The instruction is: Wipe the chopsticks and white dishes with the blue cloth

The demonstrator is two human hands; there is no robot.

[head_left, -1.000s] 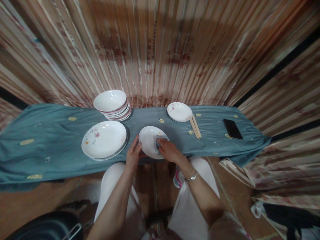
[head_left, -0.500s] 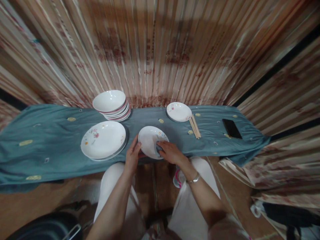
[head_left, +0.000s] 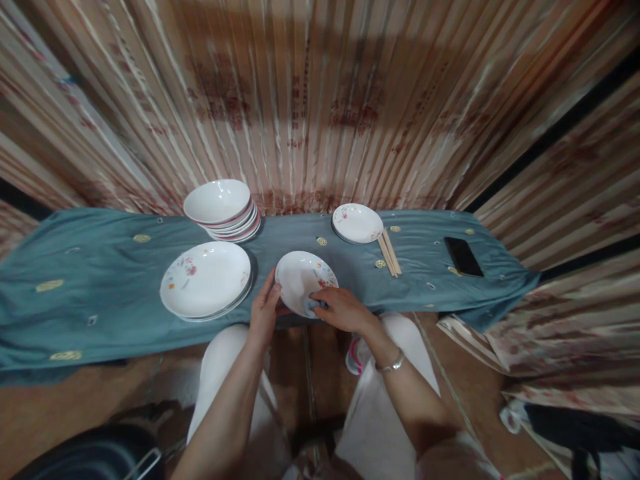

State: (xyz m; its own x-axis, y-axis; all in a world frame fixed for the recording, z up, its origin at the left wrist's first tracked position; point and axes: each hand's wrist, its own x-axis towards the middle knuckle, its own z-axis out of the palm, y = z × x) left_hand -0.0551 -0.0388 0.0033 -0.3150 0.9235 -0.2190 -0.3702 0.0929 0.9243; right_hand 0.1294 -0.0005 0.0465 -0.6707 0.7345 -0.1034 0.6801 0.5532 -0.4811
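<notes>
The right hand [head_left: 345,309] and its cloth [head_left: 314,305] have slid toward the near rim of a plate [head_left: 296,280] over the past second, baring the printed flowers on the plate's right side, while the left hand [head_left: 265,307] stays in place at the opposite edge. The left hand grips the plate by its left rim, thumb at the edge, other fingers partly hidden. The right hand is closed over the bunched gray-blue cloth, pressing it to the plate's inner face near the person's side; a silver bracelet [head_left: 391,363] circles the right wrist. The plate is at the near edge of a table draped in a teal sheet [head_left: 120,280], in front of the seated person's knees; whether it rests on the sheet or is held just clear of it cannot be told. To its left lies a stack of larger flowered plates [head_left: 206,280], and behind that stands a pile of bowls [head_left: 217,202], the top one tipped slightly. Farther back and to the right sit small plates [head_left: 356,223], stacked, with chopsticks [head_left: 389,253] lying just beside them and pointing toward the person. A black phone [head_left: 464,257] lies near the table's right end. A striped, patterned curtain [head_left: 320,100] hangs behind the table, and a dark tub [head_left: 85,453] shows at lower left, partly cut off.
</notes>
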